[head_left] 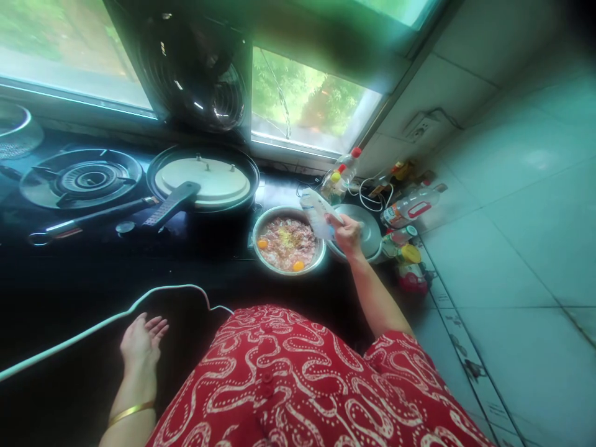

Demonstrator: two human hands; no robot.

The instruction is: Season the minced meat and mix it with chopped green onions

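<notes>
My right hand grips a clear plastic bag of white powder and holds it tilted over the right rim of a steel bowl. The bowl holds minced meat with two egg yolks and some yellow seasoning on top. My left hand hangs low by the counter's front edge, fingers apart, holding nothing. A gold bangle sits on that wrist.
A lidded black pan with a long handle sits on the dark stove, an uncovered burner to its left. Bottles and jars crowd the corner by the tiled wall. A steel lid lies right of the bowl. A white cable runs along the counter edge.
</notes>
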